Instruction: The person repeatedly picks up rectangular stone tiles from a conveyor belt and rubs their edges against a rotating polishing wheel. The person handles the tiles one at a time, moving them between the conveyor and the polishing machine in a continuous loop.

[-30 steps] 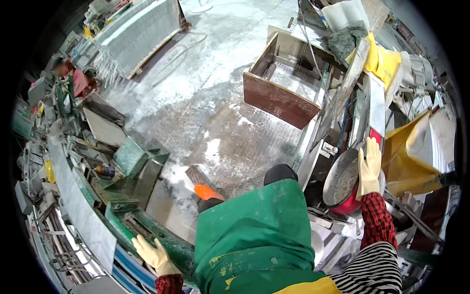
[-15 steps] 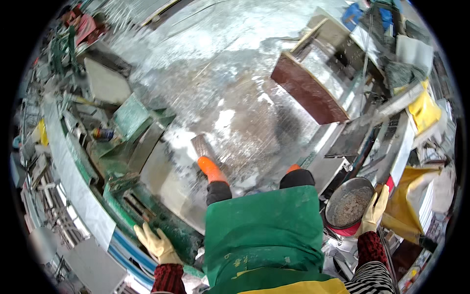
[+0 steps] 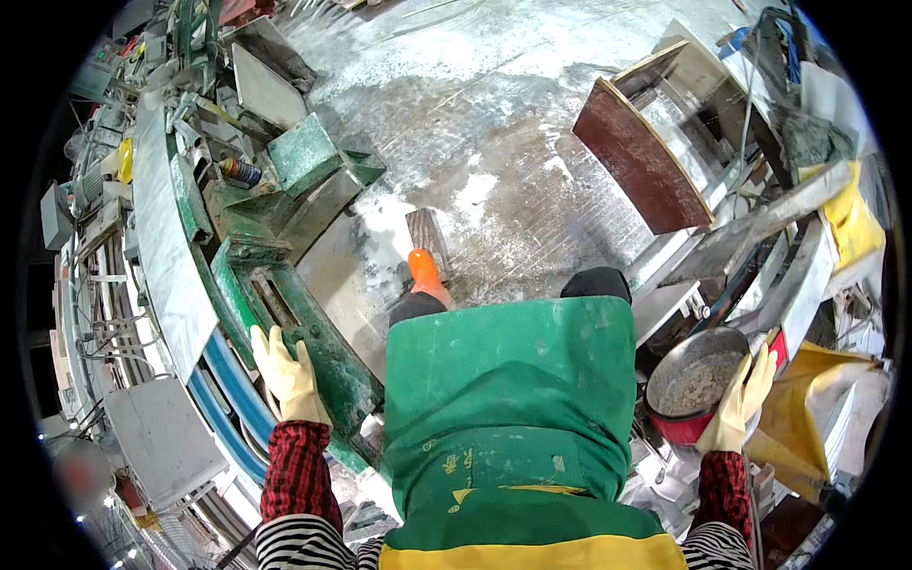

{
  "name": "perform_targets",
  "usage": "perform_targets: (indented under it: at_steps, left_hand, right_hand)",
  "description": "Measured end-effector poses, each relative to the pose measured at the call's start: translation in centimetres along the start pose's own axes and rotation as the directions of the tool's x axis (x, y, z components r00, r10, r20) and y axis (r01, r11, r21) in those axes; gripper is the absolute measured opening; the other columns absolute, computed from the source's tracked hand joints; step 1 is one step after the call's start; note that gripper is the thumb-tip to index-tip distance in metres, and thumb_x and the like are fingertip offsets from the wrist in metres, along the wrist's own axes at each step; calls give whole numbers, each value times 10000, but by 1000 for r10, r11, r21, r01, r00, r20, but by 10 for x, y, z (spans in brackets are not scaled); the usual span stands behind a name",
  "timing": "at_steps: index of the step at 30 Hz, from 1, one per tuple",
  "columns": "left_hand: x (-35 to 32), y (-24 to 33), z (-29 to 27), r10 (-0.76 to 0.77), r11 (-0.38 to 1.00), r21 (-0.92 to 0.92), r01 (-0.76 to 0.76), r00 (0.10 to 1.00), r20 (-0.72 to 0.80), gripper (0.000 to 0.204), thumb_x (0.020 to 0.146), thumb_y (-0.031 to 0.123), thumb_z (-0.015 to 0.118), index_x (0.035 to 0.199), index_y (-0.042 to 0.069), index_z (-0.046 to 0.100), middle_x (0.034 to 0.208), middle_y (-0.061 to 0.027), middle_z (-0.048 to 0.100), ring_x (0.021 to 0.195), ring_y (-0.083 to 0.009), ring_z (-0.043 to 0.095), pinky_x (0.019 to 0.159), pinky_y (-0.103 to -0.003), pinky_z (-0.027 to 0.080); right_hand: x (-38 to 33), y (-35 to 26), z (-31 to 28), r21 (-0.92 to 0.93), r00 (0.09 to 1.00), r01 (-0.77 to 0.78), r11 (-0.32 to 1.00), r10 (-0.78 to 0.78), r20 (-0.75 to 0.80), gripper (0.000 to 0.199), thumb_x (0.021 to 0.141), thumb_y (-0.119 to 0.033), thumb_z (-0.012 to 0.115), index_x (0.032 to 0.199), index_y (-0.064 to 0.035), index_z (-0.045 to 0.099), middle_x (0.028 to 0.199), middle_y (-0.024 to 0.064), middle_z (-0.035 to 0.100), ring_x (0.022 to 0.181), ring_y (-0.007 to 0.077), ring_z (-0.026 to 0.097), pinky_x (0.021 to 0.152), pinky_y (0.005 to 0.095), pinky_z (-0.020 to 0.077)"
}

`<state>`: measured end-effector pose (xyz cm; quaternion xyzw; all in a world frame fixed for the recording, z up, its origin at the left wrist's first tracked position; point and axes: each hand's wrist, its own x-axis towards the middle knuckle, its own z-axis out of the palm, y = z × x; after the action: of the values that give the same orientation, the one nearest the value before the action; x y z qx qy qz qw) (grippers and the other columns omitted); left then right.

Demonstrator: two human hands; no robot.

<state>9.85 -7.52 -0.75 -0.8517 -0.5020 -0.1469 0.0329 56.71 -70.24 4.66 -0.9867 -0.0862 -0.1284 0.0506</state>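
Note:
My left hand (image 3: 288, 378), in a cream rubber glove, is open with its fingers spread. It lies against the edge of a green metal machine frame (image 3: 328, 361), beside blue rails (image 3: 233, 380). On the other side my right hand (image 3: 739, 404), gloved alike, is open with its fingers stretched out. That hand is at the right rim of a round red pan (image 3: 676, 429), grey inside and partly filled with pale crumbly material (image 3: 701, 385). Whether the right palm presses on the pan cannot be made out. A green apron (image 3: 513, 380) covers my lap between the hands.
An orange boot (image 3: 427, 277) is on my left foot, by a small brown board (image 3: 429, 236) on the wet, white-streaked floor. A dark red panelled box (image 3: 641, 161) stands ahead right. Yellow sheeting (image 3: 807, 408) hangs beyond the pan. A spray can (image 3: 240, 173) lies on the machine.
The whole view has shifted, with the machine, boxes and pan now further right. My left hand has moved forward along the green frame. My right hand stays by the pan, fingers still extended.

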Motion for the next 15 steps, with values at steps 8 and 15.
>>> perform_targets:
  at_steps: [8, 15]
  left_hand:
    - [-3, -2, 5, 57, 995, 83, -51, 996, -75, 579, 800, 162, 822, 1315, -17, 629, 1536, -301, 471, 1399, -454, 469, 1178, -483, 389]
    - [-2, 9, -9, 11, 997, 79, -10, 1000, -14, 592, 798, 199, 842, 1316, 5, 628, 1536, -261, 478, 1396, -408, 468, 1164, -460, 401]
  right_hand:
    - [-8, 5, 7, -112, 993, 67, 991, -77, -88, 505, 1090, -349, 519, 1502, -56, 536, 1579, 246, 474, 1474, 404, 424, 1225, 483, 312]
    - [-14, 0, 7, -184, 991, 59, 981, -80, -109, 498, 1087, -353, 515, 1486, -58, 556, 1556, 233, 509, 1455, 385, 456, 1199, 482, 336]
